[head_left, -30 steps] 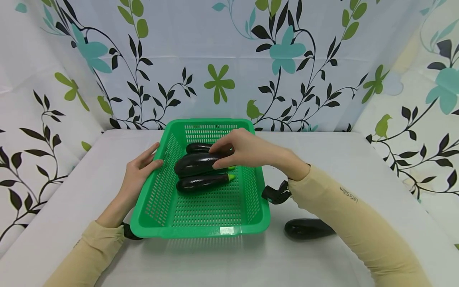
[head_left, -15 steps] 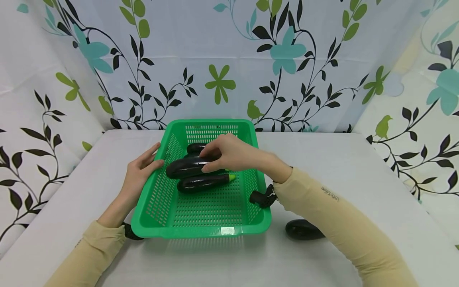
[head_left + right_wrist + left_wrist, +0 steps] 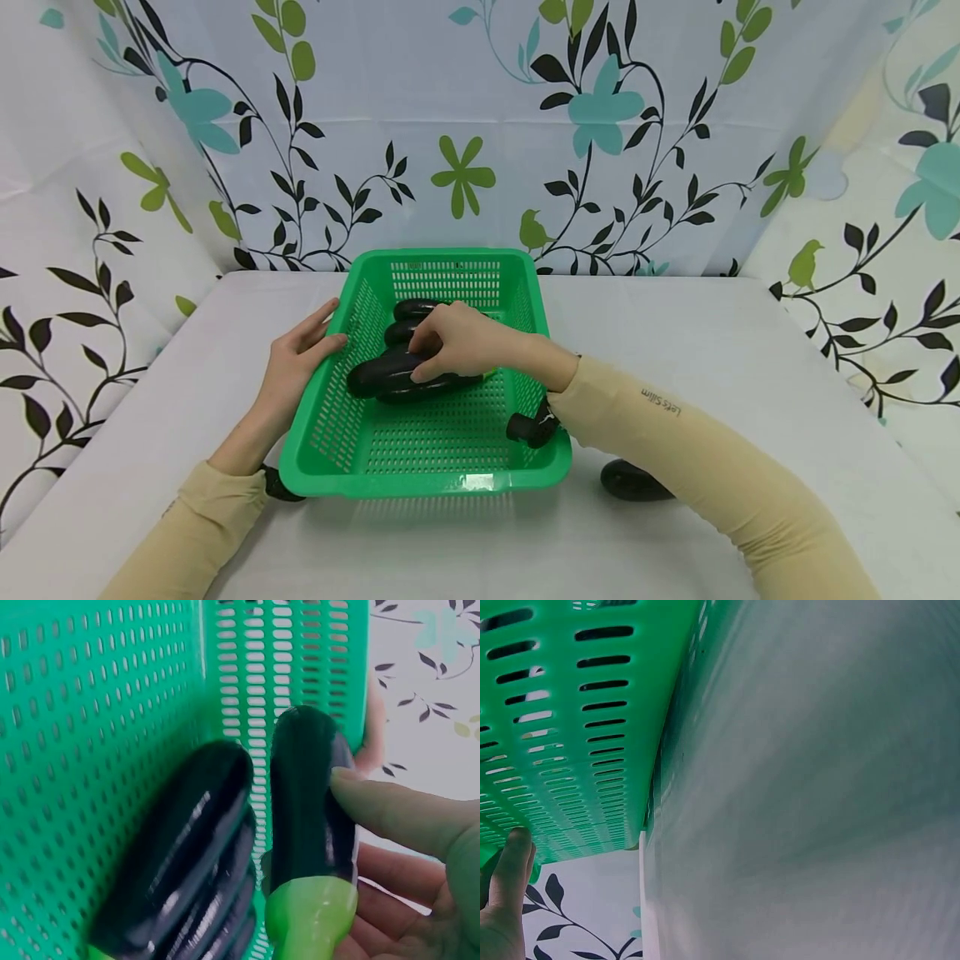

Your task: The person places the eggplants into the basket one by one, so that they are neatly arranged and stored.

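My right hand (image 3: pixel 468 340) reaches into the green plastic basket (image 3: pixel 427 483) and pinches a dark, glossy eggplant (image 3: pixel 371 379) between thumb and fingers. In the right wrist view, the held eggplant (image 3: pixel 307 802) has its green cap toward the camera. It overlaps the front eggplant (image 3: pixel 442 388) in the head view, while a far eggplant (image 3: pixel 414 308) and a middle one (image 3: pixel 397 333) lie behind, partly covered by the hand. At the basket's left rim, my left hand (image 3: pixel 296 358) rests with fingers extended; one fingertip lies along the perforated outer wall (image 3: pixel 604 705) in the left wrist view.
Another eggplant (image 3: pixel 633 481) lies on the white table (image 3: pixel 660 325) right of the basket, partly behind the right sleeve (image 3: pixel 675 433). A cloth (image 3: pixel 360 100) printed with leaves and flowers hangs behind the table and at both sides.
My right hand has moved left and nearer within the basket, shifting the held eggplant over the front one and uncovering others behind it. The left hand stays at the rim.
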The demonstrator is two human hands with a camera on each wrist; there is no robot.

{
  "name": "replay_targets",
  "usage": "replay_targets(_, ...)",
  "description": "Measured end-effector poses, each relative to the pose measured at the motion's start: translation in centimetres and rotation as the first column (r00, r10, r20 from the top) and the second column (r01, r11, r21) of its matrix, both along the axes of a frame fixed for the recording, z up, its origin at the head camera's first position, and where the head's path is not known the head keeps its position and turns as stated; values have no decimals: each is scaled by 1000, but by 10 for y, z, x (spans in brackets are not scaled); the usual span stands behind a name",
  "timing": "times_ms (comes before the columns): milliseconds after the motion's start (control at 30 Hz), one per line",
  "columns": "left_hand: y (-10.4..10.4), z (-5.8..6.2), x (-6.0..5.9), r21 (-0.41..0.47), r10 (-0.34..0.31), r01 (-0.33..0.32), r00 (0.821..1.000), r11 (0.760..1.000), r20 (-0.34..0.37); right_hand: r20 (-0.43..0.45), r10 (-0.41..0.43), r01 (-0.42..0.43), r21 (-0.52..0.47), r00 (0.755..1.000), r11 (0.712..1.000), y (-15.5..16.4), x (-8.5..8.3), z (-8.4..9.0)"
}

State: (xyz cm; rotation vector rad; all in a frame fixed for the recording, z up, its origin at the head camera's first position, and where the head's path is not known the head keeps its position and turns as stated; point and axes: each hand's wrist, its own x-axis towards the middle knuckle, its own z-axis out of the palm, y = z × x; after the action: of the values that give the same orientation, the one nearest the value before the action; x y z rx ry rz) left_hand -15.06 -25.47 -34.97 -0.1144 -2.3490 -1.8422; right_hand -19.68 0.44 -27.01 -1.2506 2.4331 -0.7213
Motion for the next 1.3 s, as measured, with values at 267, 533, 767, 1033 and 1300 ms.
replay_targets(267,-1,1,-1,17,-8,8,1000,1000,4,9,-29,28,29,1000,999,-3,3,-13)
replay_targets(533,-1,0,-1,7,-4,4,1000,1000,3,-13,-18,19,46,1000,999,-3,3,-24)
replay_targets(767,-1,0,-1,-10,-2,2,1000,1000,9,-7,-10,11,66,1000,998,-3,6,-32)
replay_targets(1033,-1,0,-1,-16,1,-1,1000,1000,6,0,-12,12,84,1000,996,-1,5,-38)
replay_targets(1300,0,0,-1,-11,4,-4,1000,1000,1,-19,-43,45,112,999,993,2,5,-40)
